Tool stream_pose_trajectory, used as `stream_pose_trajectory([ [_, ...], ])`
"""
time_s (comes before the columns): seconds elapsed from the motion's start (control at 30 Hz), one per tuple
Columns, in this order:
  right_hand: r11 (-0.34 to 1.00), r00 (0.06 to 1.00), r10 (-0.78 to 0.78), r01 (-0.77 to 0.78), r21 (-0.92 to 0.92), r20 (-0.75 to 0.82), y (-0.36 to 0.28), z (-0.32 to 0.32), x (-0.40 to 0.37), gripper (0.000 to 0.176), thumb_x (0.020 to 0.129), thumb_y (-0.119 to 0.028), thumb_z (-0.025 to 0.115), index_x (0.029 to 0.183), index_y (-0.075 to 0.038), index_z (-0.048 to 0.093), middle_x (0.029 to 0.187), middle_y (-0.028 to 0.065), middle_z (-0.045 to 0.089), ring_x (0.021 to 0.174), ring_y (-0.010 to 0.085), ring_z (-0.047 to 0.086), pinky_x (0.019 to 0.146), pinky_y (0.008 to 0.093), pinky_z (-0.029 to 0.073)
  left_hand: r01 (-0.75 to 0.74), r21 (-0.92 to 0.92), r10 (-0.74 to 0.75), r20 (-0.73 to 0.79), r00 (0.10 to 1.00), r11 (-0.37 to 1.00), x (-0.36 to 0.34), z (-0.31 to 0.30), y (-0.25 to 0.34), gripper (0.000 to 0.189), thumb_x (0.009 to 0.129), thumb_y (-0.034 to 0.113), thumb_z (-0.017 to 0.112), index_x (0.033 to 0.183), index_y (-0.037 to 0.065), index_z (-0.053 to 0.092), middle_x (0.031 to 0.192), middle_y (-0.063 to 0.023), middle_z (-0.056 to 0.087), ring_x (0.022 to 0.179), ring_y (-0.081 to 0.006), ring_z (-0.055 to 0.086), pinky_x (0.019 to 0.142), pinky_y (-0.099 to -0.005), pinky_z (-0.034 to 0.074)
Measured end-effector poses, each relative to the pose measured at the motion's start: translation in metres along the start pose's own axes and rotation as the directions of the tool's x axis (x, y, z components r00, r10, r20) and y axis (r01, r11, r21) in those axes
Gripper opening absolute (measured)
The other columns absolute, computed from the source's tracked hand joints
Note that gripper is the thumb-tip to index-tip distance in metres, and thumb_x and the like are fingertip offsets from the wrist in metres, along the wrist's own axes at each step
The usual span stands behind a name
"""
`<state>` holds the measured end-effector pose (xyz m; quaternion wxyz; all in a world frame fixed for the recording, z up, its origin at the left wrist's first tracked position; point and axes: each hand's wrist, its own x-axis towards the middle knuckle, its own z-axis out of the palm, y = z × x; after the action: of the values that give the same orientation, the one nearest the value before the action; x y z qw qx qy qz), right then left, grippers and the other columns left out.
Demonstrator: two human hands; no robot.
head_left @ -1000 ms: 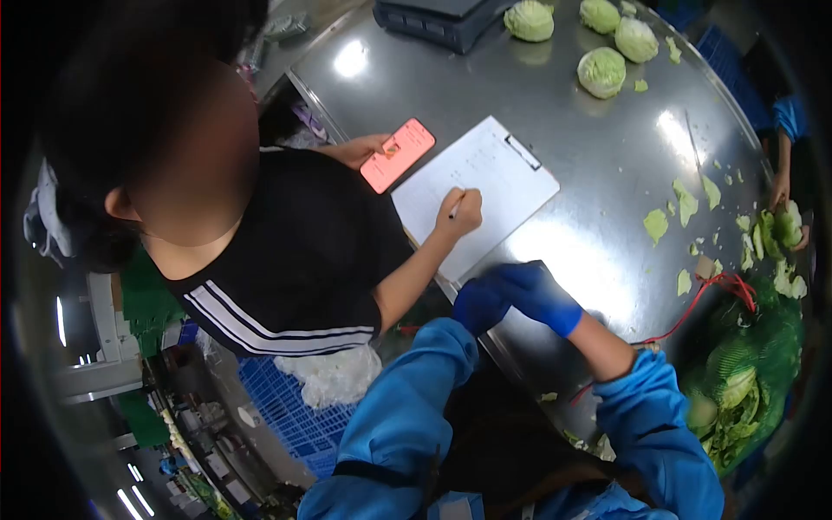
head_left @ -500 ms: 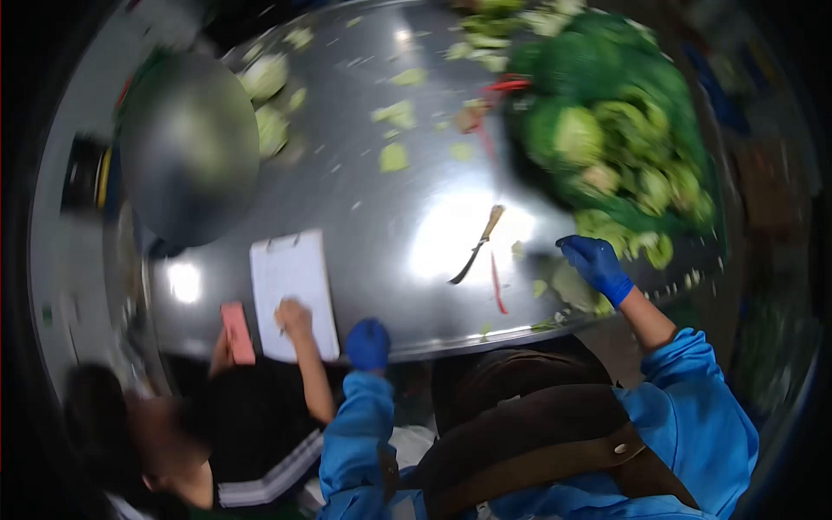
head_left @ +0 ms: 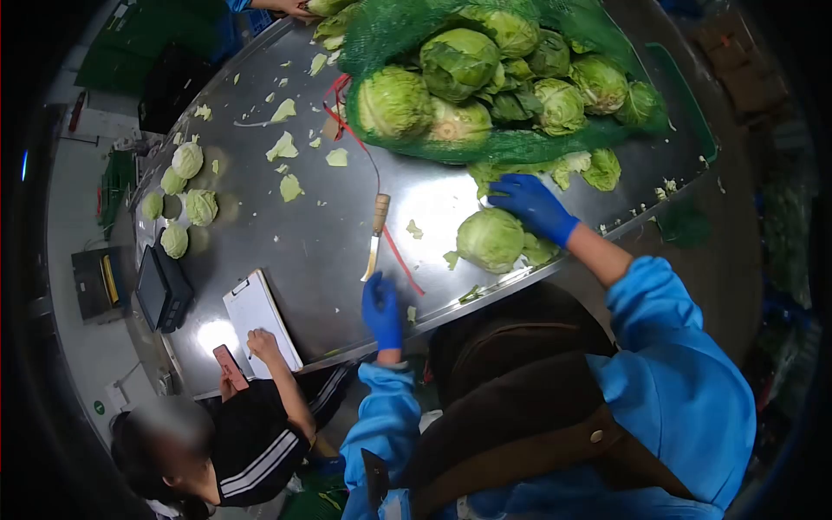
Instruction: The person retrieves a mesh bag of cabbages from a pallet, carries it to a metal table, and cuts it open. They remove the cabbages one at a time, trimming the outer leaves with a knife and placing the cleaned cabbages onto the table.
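Note:
My right hand (head_left: pixel 530 206), in a blue glove, is over the upper right side of a cabbage (head_left: pixel 490 241) near the table's front edge, its fingers spread and empty. Below the tip of a wooden-handled knife (head_left: pixel 380 217) is my left hand (head_left: pixel 381 310), also gloved in blue, with its fingers apart and holding nothing. The knife lies on the metal table (head_left: pixel 312 234) beside a red strip (head_left: pixel 402 257). Beyond my right hand, a green net bag (head_left: pixel 511 149) lies open around several cabbages (head_left: pixel 459 64).
At the left a person (head_left: pixel 269 433) holds a pink phone (head_left: pixel 230 367) and a pen over a clipboard (head_left: pixel 260 316). Several cabbages (head_left: pixel 201 207) and a dark screen device (head_left: pixel 160 290) stand farther left. Leaf scraps (head_left: pixel 282 147) dot the table. Another person's hand (head_left: pixel 282 6) shows at the top.
The view has swung right. My left hand has opened from a fist and moved off the table edge toward the knife. My right hand has moved to the cabbage, its fingers now spread.

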<state>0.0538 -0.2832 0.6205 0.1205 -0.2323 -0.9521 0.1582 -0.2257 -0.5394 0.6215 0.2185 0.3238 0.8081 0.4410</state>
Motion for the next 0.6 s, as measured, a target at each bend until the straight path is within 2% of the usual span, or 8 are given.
stream_pose_trajectory([
  [0.07,0.982,0.985,-0.152,0.159,-0.099,0.075,0.021,0.026,0.006,0.046,0.076,-0.010,0.065,0.121,-0.017,0.060,0.135,0.0049,0.053,0.130,0.0280,0.044,0.103,0.0463,0.038,-0.037,-0.130,0.051,0.104,0.993,0.991,-0.001,0.038,0.045,0.045,0.086,0.011,0.069,0.127,0.003,0.054,0.115,-0.0047,0.058,0.096,-0.0138,0.054,0.084,-0.0284,0.046],
  [0.17,0.976,0.971,-0.200,0.210,-0.065,0.128,0.044,0.016,-0.010,0.046,0.075,-0.013,0.066,0.120,-0.017,0.060,0.135,0.0040,0.052,0.132,0.0274,0.043,0.104,0.0464,0.037,-0.301,-0.088,0.313,0.226,0.922,0.950,-0.002,0.081,0.074,0.062,0.079,0.020,0.077,0.130,0.002,0.049,0.125,-0.0152,0.055,0.102,-0.0263,0.056,0.090,-0.0365,0.046],
  [0.23,0.983,0.991,-0.059,0.080,-0.167,0.123,0.060,0.005,-0.032,0.039,0.076,-0.012,0.063,0.115,-0.017,0.063,0.129,0.0036,0.057,0.124,0.0279,0.050,0.101,0.0438,0.039,-0.453,-0.025,0.444,0.253,0.860,0.891,-0.007,0.096,0.089,0.060,0.080,0.022,0.077,0.129,0.002,0.049,0.125,-0.0159,0.054,0.102,-0.0267,0.055,0.090,-0.0367,0.046],
  [0.3,0.976,0.989,0.128,-0.113,-0.187,0.073,0.081,0.002,-0.064,0.035,0.079,-0.009,0.056,0.111,-0.016,0.066,0.122,0.0047,0.061,0.120,0.0297,0.052,0.092,0.0432,0.042,-0.400,-0.078,0.406,0.250,0.879,0.913,-0.011,0.106,0.082,0.059,0.082,0.023,0.075,0.130,0.002,0.049,0.125,-0.0156,0.054,0.106,-0.0276,0.055,0.092,-0.0372,0.045],
  [0.33,0.956,0.992,0.125,-0.124,-0.265,-0.011,0.087,0.003,-0.080,0.027,0.076,-0.010,0.058,0.101,-0.014,0.068,0.118,0.0075,0.062,0.114,0.0292,0.054,0.087,0.0431,0.043,-0.167,-0.140,0.200,0.276,0.940,0.976,-0.010,0.107,0.079,0.058,0.084,0.023,0.073,0.132,0.001,0.048,0.126,-0.0155,0.054,0.109,-0.0284,0.054,0.095,-0.0378,0.044],
  [0.47,0.912,0.933,0.351,-0.321,-0.256,0.079,0.062,-0.015,-0.087,0.006,0.071,-0.014,0.062,0.075,-0.010,0.064,0.077,0.0116,0.062,0.072,0.0323,0.058,0.070,0.0439,0.044,-0.191,-0.160,0.193,-0.008,0.981,0.968,0.037,0.112,0.085,0.080,0.081,0.021,0.076,0.144,0.001,0.032,0.142,-0.0168,0.041,0.116,-0.0270,0.048,0.100,-0.0379,0.040],
  [0.53,0.971,0.973,0.213,-0.221,-0.091,-0.093,0.032,-0.036,-0.056,0.007,0.072,-0.013,0.061,0.075,-0.007,0.061,0.083,0.0124,0.062,0.076,0.0325,0.058,0.069,0.0438,0.044,-0.277,-0.193,0.246,-0.173,0.954,0.941,0.078,0.120,0.103,0.088,0.080,0.024,0.078,0.148,0.001,0.026,0.146,-0.0186,0.034,0.128,-0.0300,0.039,0.108,-0.0391,0.032],
  [0.6,0.992,0.984,0.084,-0.097,-0.076,-0.159,0.015,-0.048,-0.016,0.037,0.075,-0.009,0.061,0.111,-0.005,0.062,0.116,0.0160,0.061,0.109,0.0365,0.055,0.091,0.0458,0.044,-0.352,-0.199,0.293,-0.277,0.915,0.914,0.118,0.139,0.118,0.102,0.078,0.031,0.078,0.151,0.000,0.015,0.156,-0.0231,0.017,0.146,-0.0327,0.016,0.118,-0.0403,0.015],
])
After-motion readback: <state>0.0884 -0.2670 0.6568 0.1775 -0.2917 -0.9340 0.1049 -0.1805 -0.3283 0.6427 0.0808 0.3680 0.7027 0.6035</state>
